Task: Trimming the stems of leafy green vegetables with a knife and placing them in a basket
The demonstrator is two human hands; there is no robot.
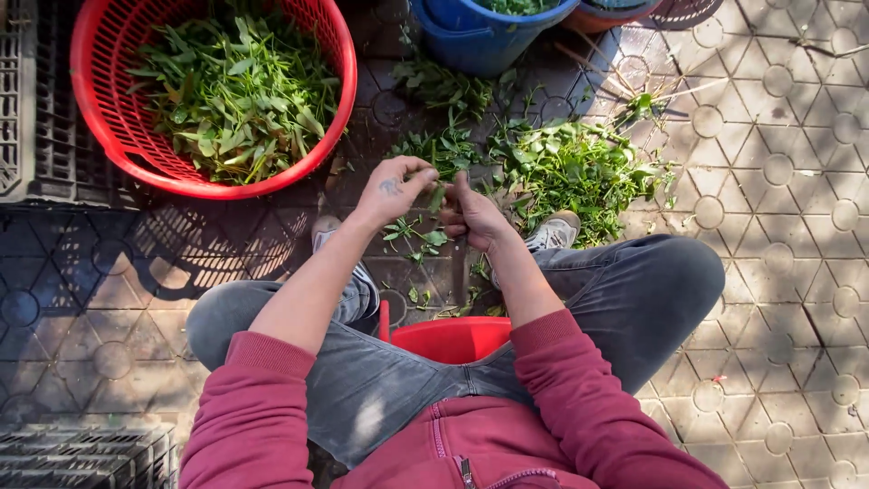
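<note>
My left hand (pixel 391 187) and my right hand (pixel 475 217) meet in front of me over the paved ground, both pinching a green leafy stem (pixel 438 195) between them. Small leaves (pixel 412 235) hang or lie just below my hands. A pile of green stalks and leaves (pixel 566 172) lies on the ground right of my right hand. A red round basket (pixel 109 127) full of picked green leaves stands at the upper left, beyond my left hand.
I sit on a low red stool (pixel 450 340) with knees spread. A blue bucket (pixel 480 36) stands at the top centre, another tub (pixel 606 14) beside it. Dark plastic crates (pixel 36 136) sit at the left and a crate (pixel 81 457) at the bottom left.
</note>
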